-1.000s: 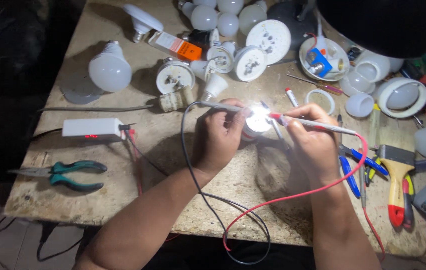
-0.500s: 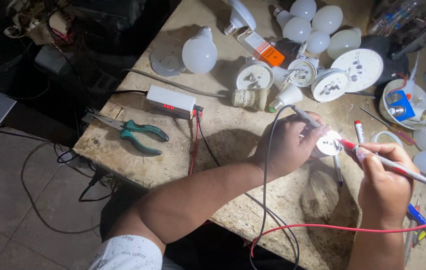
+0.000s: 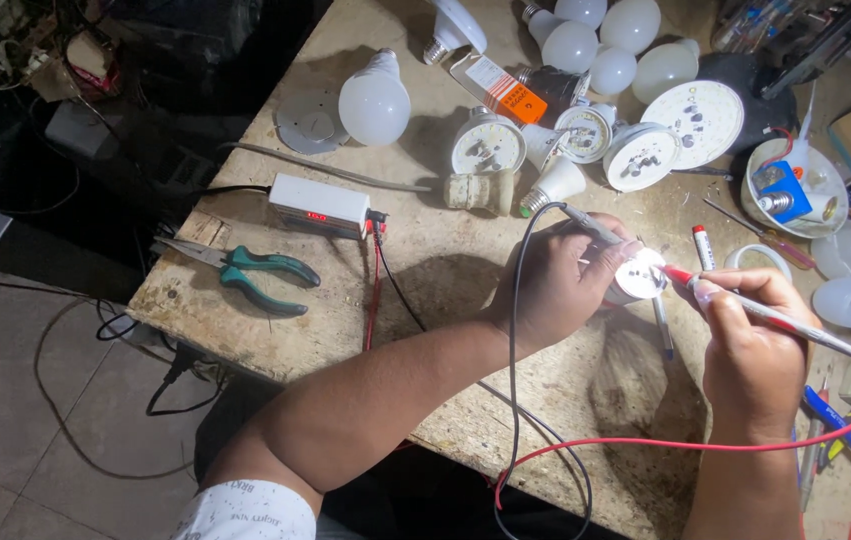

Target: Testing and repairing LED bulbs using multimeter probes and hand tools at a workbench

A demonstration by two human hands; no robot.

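My left hand holds a small round white LED bulb board over the worn workbench. The black test probe lies along its fingers, its black lead looping down off the bench edge. My right hand grips the red test probe, whose tip touches the board's right edge. The red lead curves below my right wrist. The board is no longer glowing.
A white meter box with a red display sits left of the hands, green-handled pliers beside it. Several white bulbs, opened bulb bases and round LED plates crowd the bench's far side. Tools lie at right.
The view has swung left, showing more floor and the bench's left edge. The bright glow on the board between the probes has gone out. Both hands keep their grip.
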